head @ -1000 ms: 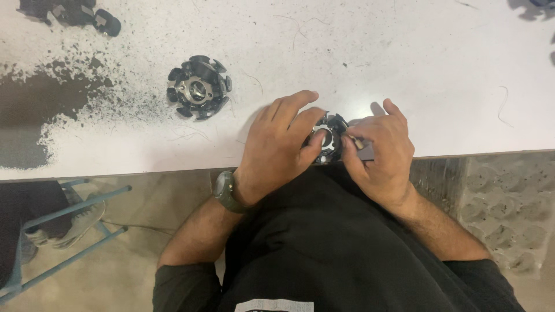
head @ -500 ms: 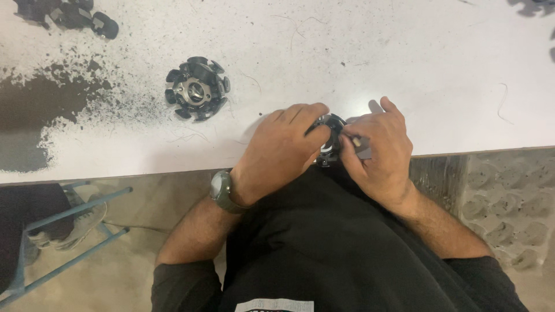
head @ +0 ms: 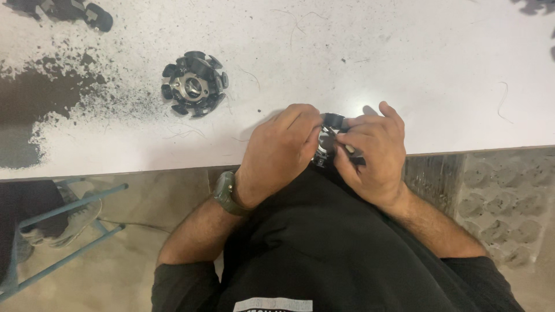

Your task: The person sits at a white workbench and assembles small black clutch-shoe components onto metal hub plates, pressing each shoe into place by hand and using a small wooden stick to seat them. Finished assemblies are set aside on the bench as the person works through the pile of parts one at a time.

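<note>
Both my hands close around a small round black and metal part (head: pixel 329 141) at the near edge of the white table (head: pixel 358 52). My left hand (head: pixel 280 153) covers its left side with fingers curled over it. My right hand (head: pixel 373 153) grips the right side, and a thin grey piece (head: pixel 354 151) shows between its fingers. Most of the part is hidden by my fingers. A second round part (head: pixel 194 84) with black blocks around a metal hub lies apart on the table, up and to the left.
Dark worn patches (head: pixel 40 98) mark the table's left side. Black objects sit at the far left corner (head: pixel 87 13) and far right corner (head: pixel 535 6). A blue metal stool frame (head: pixel 63 231) and a shoe (head: pixel 72 222) are below the table on the left.
My hands have drawn slightly closer together over the part and shifted a little toward the table edge. The loose part on the table has not moved.
</note>
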`<action>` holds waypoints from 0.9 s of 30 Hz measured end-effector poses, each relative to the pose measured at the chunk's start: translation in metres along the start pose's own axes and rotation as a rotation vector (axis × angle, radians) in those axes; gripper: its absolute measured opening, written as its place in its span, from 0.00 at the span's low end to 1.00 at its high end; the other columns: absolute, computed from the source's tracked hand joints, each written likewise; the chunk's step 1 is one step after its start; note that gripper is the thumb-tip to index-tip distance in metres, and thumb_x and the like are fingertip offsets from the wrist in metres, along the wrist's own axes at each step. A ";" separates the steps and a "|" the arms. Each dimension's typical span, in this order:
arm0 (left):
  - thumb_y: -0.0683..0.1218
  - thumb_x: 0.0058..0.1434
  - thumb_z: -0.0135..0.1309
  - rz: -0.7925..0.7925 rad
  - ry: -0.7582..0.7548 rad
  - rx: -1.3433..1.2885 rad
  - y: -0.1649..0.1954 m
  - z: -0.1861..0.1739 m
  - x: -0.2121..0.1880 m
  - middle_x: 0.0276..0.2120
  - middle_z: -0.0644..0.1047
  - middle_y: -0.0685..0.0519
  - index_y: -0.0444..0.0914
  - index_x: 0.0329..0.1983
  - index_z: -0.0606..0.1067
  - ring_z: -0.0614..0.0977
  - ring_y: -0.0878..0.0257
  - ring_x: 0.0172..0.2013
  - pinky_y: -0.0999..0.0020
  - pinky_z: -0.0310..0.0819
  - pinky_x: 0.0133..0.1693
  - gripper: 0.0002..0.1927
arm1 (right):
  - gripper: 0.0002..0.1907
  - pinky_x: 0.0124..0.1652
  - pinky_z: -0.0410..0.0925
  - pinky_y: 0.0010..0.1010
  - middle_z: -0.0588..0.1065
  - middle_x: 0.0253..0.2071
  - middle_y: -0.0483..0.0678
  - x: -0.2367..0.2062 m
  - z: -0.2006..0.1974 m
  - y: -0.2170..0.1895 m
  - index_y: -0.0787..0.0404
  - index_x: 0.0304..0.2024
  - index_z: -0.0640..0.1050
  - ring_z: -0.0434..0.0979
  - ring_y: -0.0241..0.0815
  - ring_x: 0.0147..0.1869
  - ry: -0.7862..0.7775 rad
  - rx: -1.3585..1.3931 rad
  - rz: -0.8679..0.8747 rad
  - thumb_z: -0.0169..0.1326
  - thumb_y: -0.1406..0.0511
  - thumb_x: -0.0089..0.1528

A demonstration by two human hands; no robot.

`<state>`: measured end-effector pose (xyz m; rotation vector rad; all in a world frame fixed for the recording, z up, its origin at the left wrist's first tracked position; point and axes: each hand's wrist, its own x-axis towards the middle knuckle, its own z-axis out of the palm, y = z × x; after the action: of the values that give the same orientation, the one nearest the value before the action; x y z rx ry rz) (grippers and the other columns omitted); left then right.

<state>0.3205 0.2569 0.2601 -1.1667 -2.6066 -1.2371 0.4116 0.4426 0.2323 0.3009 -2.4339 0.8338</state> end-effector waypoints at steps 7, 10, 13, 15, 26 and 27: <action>0.39 0.59 0.60 0.040 -0.015 -0.015 -0.007 0.002 -0.002 0.50 0.77 0.51 0.36 0.45 0.74 0.81 0.52 0.46 0.61 0.79 0.44 0.12 | 0.15 0.71 0.59 0.56 0.75 0.38 0.46 0.002 0.006 0.008 0.59 0.42 0.75 0.77 0.49 0.53 0.007 0.038 0.021 0.64 0.74 0.56; 0.40 0.59 0.60 0.059 -0.022 -0.020 -0.011 0.004 -0.004 0.51 0.76 0.51 0.36 0.46 0.73 0.81 0.52 0.47 0.61 0.78 0.44 0.12 | 0.14 0.72 0.59 0.56 0.75 0.38 0.46 0.001 0.008 0.008 0.58 0.41 0.75 0.77 0.49 0.53 0.012 0.054 0.048 0.64 0.74 0.57; 0.41 0.59 0.60 0.075 -0.013 0.001 -0.013 0.005 -0.008 0.50 0.75 0.51 0.37 0.44 0.73 0.80 0.52 0.47 0.59 0.78 0.45 0.12 | 0.13 0.72 0.60 0.57 0.76 0.39 0.48 -0.001 0.008 0.007 0.59 0.41 0.75 0.77 0.49 0.52 0.018 0.058 0.068 0.63 0.74 0.57; 0.40 0.57 0.60 0.077 -0.005 0.006 -0.013 0.005 -0.009 0.50 0.75 0.51 0.37 0.43 0.73 0.80 0.51 0.46 0.59 0.78 0.45 0.12 | 0.13 0.72 0.60 0.57 0.76 0.39 0.47 -0.003 0.007 0.006 0.59 0.41 0.75 0.78 0.48 0.51 0.025 0.072 0.054 0.63 0.75 0.56; 0.39 0.55 0.60 0.122 0.060 0.042 -0.019 0.014 -0.015 0.48 0.74 0.49 0.36 0.43 0.72 0.80 0.51 0.44 0.59 0.77 0.44 0.13 | 0.19 0.68 0.65 0.55 0.74 0.40 0.49 0.001 0.013 0.006 0.60 0.45 0.75 0.78 0.52 0.54 -0.018 0.029 -0.050 0.66 0.76 0.54; 0.39 0.55 0.60 0.128 0.066 0.034 -0.019 0.015 -0.015 0.48 0.74 0.49 0.35 0.43 0.72 0.80 0.51 0.44 0.59 0.77 0.44 0.13 | 0.19 0.68 0.65 0.55 0.75 0.41 0.49 0.000 0.013 0.007 0.60 0.45 0.75 0.78 0.52 0.55 -0.024 0.009 -0.052 0.67 0.76 0.55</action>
<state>0.3234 0.2503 0.2328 -1.2422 -2.4539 -1.1813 0.4036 0.4396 0.2201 0.3776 -2.4343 0.8232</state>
